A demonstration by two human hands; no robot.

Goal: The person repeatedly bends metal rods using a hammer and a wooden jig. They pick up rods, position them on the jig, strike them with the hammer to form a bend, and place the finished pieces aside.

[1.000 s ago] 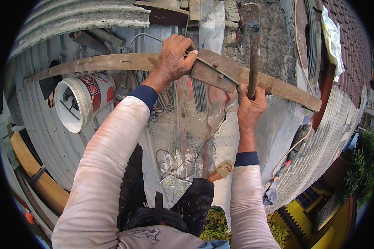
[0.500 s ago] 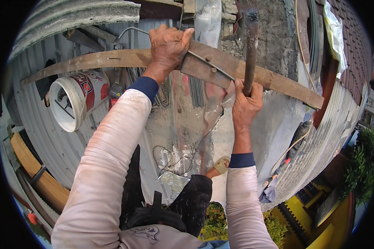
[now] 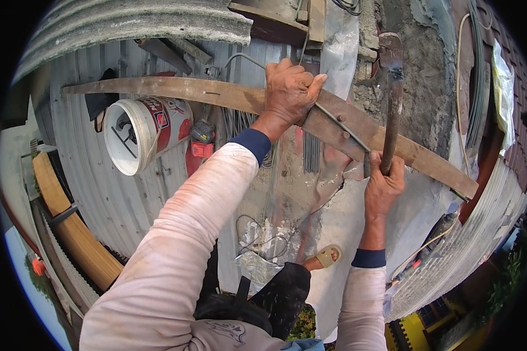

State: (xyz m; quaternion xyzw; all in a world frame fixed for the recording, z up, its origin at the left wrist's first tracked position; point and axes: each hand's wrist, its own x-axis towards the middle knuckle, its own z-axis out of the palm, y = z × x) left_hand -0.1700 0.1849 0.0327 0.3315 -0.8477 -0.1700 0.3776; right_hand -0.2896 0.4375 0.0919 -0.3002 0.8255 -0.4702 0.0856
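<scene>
My left hand (image 3: 290,93) is closed around a thin metal rod (image 3: 348,130) and presses it down on a long wooden plank (image 3: 164,86). Beyond this hand the rod curves into a hook. Its straight part runs right, past two round metal pegs (image 3: 341,118) standing in a wooden block (image 3: 325,130) on the plank. My right hand (image 3: 385,186) wraps the near end of a rusty metal bar (image 3: 392,108), which points away from me across the plank. The right thumb lies beside the rod's lower end, next to a short dark piece (image 3: 367,164).
A white and red bucket (image 3: 120,136) lies on its side with metal pieces inside, beside a power tool (image 3: 202,139). Several metal rods (image 3: 311,153) lie under the plank. Corrugated sheets (image 3: 152,23) edge the roof at top left. A loose wire (image 3: 263,237) curls near my sandalled foot (image 3: 325,256).
The view has shifted, so the plank, bucket and hands appear farther right and lower. My right hand sits slightly nearer me relative to the pegs. Both hands keep their holds.
</scene>
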